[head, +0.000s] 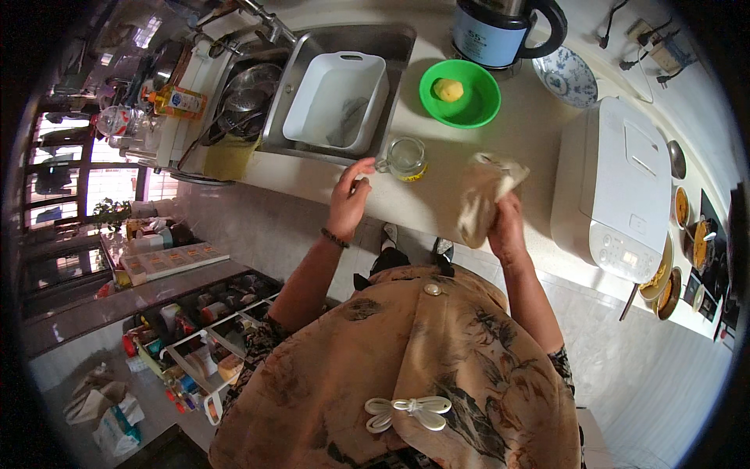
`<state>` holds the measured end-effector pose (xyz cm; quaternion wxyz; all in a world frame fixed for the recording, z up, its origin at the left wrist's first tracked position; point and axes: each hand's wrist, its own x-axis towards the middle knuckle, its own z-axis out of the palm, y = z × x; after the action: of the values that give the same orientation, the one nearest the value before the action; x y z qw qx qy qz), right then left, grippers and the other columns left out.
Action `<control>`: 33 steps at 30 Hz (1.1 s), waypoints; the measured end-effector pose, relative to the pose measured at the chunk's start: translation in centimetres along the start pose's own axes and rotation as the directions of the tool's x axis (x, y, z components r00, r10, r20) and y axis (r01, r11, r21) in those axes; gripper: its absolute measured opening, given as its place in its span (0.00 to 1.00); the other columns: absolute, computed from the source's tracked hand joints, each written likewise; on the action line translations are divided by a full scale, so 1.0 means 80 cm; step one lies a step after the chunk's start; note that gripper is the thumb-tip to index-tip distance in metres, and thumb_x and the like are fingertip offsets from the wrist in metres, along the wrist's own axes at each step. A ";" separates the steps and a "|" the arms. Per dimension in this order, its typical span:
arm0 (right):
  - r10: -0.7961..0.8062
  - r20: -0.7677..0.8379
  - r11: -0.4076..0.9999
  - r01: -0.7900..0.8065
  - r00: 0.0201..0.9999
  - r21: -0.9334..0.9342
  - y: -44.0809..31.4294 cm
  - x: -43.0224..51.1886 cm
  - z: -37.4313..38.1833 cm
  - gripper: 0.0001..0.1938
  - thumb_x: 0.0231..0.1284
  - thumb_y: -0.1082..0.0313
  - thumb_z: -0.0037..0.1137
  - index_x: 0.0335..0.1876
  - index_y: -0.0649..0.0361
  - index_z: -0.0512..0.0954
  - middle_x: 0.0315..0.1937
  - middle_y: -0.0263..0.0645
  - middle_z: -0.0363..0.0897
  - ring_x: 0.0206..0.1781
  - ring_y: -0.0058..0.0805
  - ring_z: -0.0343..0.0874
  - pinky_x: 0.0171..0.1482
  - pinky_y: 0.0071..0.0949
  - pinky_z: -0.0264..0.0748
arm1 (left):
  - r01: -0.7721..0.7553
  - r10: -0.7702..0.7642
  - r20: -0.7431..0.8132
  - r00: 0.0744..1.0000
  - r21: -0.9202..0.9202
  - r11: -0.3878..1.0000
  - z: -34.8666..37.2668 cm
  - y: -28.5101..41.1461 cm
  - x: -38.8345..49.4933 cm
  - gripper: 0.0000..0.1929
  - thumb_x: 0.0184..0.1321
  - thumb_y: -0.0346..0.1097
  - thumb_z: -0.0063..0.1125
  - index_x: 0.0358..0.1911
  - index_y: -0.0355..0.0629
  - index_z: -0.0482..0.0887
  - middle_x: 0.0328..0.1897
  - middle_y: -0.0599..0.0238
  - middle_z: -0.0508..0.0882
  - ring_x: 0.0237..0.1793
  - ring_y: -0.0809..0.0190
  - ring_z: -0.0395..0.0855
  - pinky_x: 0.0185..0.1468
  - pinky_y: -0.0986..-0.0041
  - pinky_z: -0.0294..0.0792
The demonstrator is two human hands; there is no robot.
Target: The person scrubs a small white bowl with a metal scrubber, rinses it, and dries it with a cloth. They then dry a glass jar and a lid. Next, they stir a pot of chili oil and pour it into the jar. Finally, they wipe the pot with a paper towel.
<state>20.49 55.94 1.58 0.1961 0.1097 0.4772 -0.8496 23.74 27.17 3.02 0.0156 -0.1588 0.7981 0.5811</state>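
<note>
My right hand (508,231) grips a crumpled beige cloth (479,196), blurred a little, over the front part of the countertop (433,199). Bare and with its fingers slightly curled, my left hand (350,202) is over the counter's front edge. Its fingertips come close to the handle of a clear glass mug (406,157); whether they touch cannot be told. The mug bears yellow print low on its side. Behind it stands a green plastic bowl (483,105) holding a peeled, yellowish potato-like piece (449,90).
Left of the mug, a white plastic basin (296,120) with a grey cloth in it sits in the steel sink (398,44). An electric kettle (489,38) and a blue-patterned bowl (565,76) stand at the back. A white bread maker (615,187) occupies the right side.
</note>
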 end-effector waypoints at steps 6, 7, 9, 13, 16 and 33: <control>-0.402 0.261 0.557 0.461 0.878 -0.691 0.050 0.084 0.075 0.12 0.61 0.64 0.53 0.44 0.64 0.73 0.41 0.44 0.72 0.46 0.40 0.71 0.51 0.34 0.67 | -0.417 0.341 0.241 0.908 0.586 0.695 0.000 -0.032 0.074 0.14 0.58 0.42 0.61 0.45 0.47 0.80 0.43 0.58 0.79 0.44 0.48 0.77 0.48 0.60 0.71; -0.447 0.360 0.315 0.521 0.819 -0.793 0.056 0.092 0.086 0.11 0.60 0.64 0.54 0.43 0.63 0.73 0.40 0.47 0.71 0.44 0.46 0.71 0.49 0.39 0.68 | -0.419 0.284 0.310 0.908 0.631 0.653 0.002 -0.034 0.079 0.13 0.58 0.42 0.60 0.44 0.47 0.81 0.42 0.59 0.79 0.45 0.47 0.76 0.48 0.58 0.70; -0.535 0.370 0.165 0.523 0.760 -0.836 0.068 0.107 0.105 0.10 0.58 0.65 0.54 0.41 0.62 0.73 0.40 0.49 0.72 0.44 0.50 0.71 0.48 0.43 0.68 | -0.499 0.355 0.351 0.866 0.564 0.658 0.007 -0.035 0.081 0.11 0.59 0.41 0.58 0.41 0.45 0.80 0.41 0.58 0.79 0.44 0.46 0.75 0.48 0.57 0.69; -0.671 0.232 0.255 0.513 0.704 -0.819 0.074 0.131 0.112 0.07 0.58 0.67 0.53 0.37 0.62 0.75 0.37 0.52 0.74 0.45 0.55 0.71 0.46 0.47 0.67 | -0.454 0.304 0.356 0.883 0.493 0.742 0.014 -0.038 0.077 0.09 0.63 0.40 0.55 0.41 0.44 0.79 0.38 0.58 0.79 0.40 0.50 0.77 0.44 0.60 0.71; -0.517 -0.088 0.741 0.393 0.852 -0.545 0.083 0.136 0.102 0.10 0.68 0.63 0.50 0.42 0.62 0.77 0.37 0.38 0.79 0.39 0.32 0.75 0.44 0.32 0.70 | -0.248 0.106 0.392 0.914 0.332 0.910 0.013 -0.045 0.080 0.09 0.67 0.40 0.52 0.40 0.43 0.79 0.37 0.62 0.80 0.39 0.58 0.80 0.43 0.66 0.74; 0.148 -0.204 0.912 -0.054 0.968 0.407 0.053 0.045 0.045 0.21 0.73 0.53 0.38 0.59 0.60 0.71 0.50 0.38 0.78 0.48 0.30 0.79 0.50 0.32 0.78 | -0.080 0.120 0.516 0.848 -0.099 0.992 -0.009 0.078 0.035 0.14 0.70 0.40 0.50 0.51 0.36 0.78 0.43 0.57 0.84 0.36 0.67 0.81 0.44 0.75 0.74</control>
<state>19.13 50.02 -1.15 0.1570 0.2695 0.3073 -0.8990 19.50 27.56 8.42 0.1947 0.0454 0.7493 0.6313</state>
